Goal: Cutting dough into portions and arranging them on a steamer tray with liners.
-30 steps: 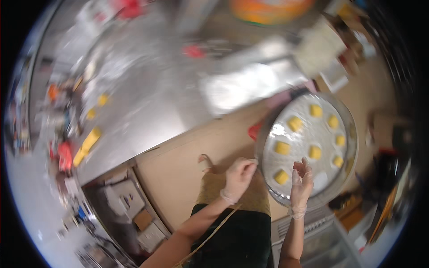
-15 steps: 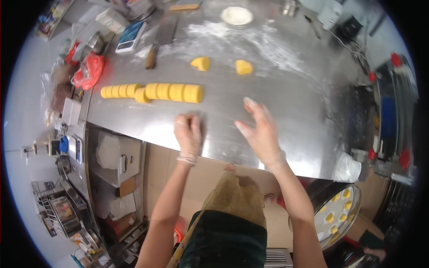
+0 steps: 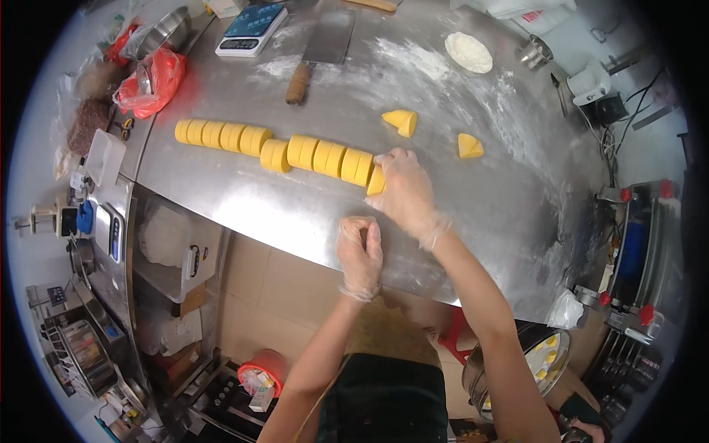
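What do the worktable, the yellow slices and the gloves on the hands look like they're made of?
Worktable: likely stainless steel, brushed grey with dull reflections and a flour dusting. Yellow slices: seemingly soft dough, matte with smooth cut faces; the right hand touches the end piece. Gloves: thin clear plastic film, wrinkled and glossy over both hands, skin showing through; the left hand rests closed on the table edge.

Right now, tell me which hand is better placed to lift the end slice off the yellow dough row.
Right. The right hand already rests on the end slice of the yellow dough row. The left hand is curled into a loose fist near the steel table edge, apart from the slices.
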`<state>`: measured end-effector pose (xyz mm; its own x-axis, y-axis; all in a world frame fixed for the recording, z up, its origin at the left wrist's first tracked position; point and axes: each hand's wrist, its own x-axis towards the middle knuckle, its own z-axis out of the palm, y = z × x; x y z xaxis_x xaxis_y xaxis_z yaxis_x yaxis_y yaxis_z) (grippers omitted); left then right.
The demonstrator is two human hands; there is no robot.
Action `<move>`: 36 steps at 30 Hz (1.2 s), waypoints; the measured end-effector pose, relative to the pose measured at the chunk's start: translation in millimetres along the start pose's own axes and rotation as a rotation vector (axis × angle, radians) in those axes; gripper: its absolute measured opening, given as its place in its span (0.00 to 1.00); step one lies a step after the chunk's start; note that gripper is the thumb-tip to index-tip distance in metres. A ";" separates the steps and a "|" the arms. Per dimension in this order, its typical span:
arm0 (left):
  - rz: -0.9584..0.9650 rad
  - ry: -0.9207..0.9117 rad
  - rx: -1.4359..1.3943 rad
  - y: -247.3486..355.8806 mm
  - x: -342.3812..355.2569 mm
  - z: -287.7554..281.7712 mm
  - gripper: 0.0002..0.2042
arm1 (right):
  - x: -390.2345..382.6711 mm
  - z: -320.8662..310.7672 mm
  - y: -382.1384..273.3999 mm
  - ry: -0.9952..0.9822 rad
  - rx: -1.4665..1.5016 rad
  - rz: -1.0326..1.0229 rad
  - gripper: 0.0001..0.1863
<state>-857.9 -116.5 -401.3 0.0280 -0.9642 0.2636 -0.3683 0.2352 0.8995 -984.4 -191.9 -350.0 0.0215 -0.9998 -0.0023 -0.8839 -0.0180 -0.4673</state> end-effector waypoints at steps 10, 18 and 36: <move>-0.079 0.024 -0.085 9.4 1.2 0.9 0.04 | -21.0 17.7 -2.9 0.248 -0.136 -0.050 0.27; -0.207 0.049 -0.321 6.6 -7.6 4.3 0.08 | -39.4 11.7 5.1 0.084 0.410 0.169 0.33; -0.652 -0.970 -0.904 181.2 -212.1 108.2 0.40 | -376.0 -103.2 97.5 0.726 0.842 0.969 0.39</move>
<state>-1031.1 117.5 -331.8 -0.7951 -0.5447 -0.2668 0.1660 -0.6186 0.7680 -1126.9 181.0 -303.5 -0.8649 -0.4087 -0.2915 0.1149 0.4040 -0.9075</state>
